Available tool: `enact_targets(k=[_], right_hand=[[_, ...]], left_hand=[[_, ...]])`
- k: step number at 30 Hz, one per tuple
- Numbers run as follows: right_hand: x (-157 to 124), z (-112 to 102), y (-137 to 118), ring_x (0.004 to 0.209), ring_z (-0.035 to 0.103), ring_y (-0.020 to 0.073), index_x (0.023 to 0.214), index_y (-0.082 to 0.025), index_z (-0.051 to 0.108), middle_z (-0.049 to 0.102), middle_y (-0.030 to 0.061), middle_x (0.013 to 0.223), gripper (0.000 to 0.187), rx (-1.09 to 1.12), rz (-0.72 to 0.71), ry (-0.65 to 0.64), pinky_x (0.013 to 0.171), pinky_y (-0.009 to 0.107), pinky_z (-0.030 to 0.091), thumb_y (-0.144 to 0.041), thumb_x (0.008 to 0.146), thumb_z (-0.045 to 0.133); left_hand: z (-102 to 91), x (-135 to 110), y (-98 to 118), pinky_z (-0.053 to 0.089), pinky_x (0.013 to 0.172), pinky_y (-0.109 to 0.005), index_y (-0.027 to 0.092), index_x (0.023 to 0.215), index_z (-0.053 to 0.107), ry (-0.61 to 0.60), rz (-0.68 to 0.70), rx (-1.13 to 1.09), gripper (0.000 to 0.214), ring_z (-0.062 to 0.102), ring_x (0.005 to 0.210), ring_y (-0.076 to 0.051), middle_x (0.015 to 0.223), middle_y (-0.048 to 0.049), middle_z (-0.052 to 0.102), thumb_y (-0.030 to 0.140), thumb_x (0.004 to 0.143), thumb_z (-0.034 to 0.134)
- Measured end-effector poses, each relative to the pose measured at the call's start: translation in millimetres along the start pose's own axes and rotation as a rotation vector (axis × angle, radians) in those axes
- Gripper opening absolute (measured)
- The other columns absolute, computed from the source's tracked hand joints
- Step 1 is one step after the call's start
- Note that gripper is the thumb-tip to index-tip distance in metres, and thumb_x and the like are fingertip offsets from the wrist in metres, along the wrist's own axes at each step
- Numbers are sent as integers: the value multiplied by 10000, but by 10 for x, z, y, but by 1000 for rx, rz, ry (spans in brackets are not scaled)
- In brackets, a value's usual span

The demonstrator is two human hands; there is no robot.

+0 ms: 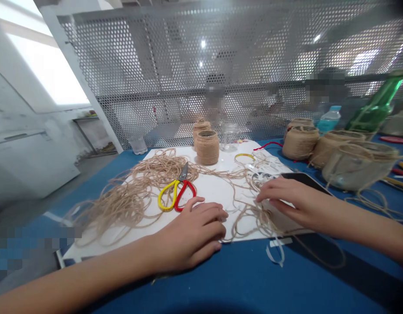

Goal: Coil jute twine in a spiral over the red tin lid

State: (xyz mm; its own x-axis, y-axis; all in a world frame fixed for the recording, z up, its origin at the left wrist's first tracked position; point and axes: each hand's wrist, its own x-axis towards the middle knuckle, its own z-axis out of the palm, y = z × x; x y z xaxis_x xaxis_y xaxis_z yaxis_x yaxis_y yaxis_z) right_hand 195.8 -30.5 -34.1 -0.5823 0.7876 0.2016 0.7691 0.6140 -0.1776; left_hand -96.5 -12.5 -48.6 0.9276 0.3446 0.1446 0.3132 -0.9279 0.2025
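My left hand (198, 231) rests palm down at the front edge of a white sheet (211, 187), its fingers loosely bent and slightly apart, with nothing seen in them. Just beyond it lie scissors (177, 192) with one yellow and one red handle, blades pointing away. A large tangle of jute twine (132, 192) spreads to the left. My right hand (293, 198) hovers over or touches loose twine loops (257, 218), thumb and fingers apart. Beside it sits a dark flat device (304, 181), partly covered by the hand. Farther back stands a twine-wrapped jar (208, 148).
A bare glass jar (230, 137) and a yellow tape ring (244, 158) are at the back. Several twine-wrapped jars (300, 143), a glass jar (360, 168), a blue-capped bottle (329, 118) and a green bottle (373, 109) crowd the right. Perforated metal mesh (175, 78) stands behind.
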Motion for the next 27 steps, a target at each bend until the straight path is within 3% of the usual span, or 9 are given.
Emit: enact_targets(k=[3, 6, 10, 16, 19, 23, 27], right_hand=[[15, 56, -2, 1005, 515, 216, 1077, -268, 617, 557, 71, 1101, 284, -52, -34, -27, 845, 398, 409, -215, 885, 414], [37, 80, -27, 1016, 502, 248, 901, -231, 660, 565, 85, 1070, 214, -191, -53, -4, 854, 442, 389, -199, 855, 454], [-18, -25, 117, 955, 521, 227, 878, -215, 648, 589, 80, 1009, 229, -316, -48, 57, 834, 420, 389, -218, 893, 420], [-253, -280, 642, 844, 534, 229, 872, -238, 643, 611, 68, 927, 242, -474, 78, 62, 743, 404, 406, -280, 895, 407], [-357, -324, 842, 796, 529, 263, 802, -226, 619, 602, 78, 851, 252, -602, 185, 161, 688, 430, 402, -338, 876, 406], [-465, -328, 907, 962, 485, 355, 757, -201, 563, 553, 132, 880, 298, -774, 356, 272, 759, 519, 371, -285, 900, 316], [-508, -273, 842, 1021, 447, 393, 721, -199, 529, 517, 157, 834, 408, -843, 425, 297, 755, 557, 372, -204, 907, 167]], left_hand=[[14, 12, -16, 173, 1055, -414, 206, 947, 520, -1, -3, 0, 92, 407, 1208, -204, 1207, -53, 531, 260, 913, 453], [29, 20, -33, 195, 1038, -401, 204, 919, 509, 1, 6, -4, 96, 438, 1158, -193, 1172, -55, 534, 265, 922, 436], [46, 19, -44, 174, 1052, -413, 207, 954, 495, 1, -4, -7, 73, 409, 1198, -200, 1195, -53, 513, 232, 910, 443], [46, 18, -42, 231, 1024, -417, 211, 983, 496, -24, -19, 18, 96, 477, 1065, -191, 1108, -52, 518, 247, 905, 455], [48, 13, -52, 242, 1017, -415, 206, 946, 500, -23, -22, 37, 88, 488, 1008, -181, 1043, -47, 526, 255, 916, 433], [44, -4, -45, 192, 1043, -444, 201, 902, 499, -20, -27, 58, 102, 494, 970, -168, 1014, -41, 529, 229, 919, 402], [21, -14, -17, 187, 1045, -453, 195, 873, 507, -17, -25, 58, 118, 499, 936, -161, 990, -40, 534, 201, 904, 393]])
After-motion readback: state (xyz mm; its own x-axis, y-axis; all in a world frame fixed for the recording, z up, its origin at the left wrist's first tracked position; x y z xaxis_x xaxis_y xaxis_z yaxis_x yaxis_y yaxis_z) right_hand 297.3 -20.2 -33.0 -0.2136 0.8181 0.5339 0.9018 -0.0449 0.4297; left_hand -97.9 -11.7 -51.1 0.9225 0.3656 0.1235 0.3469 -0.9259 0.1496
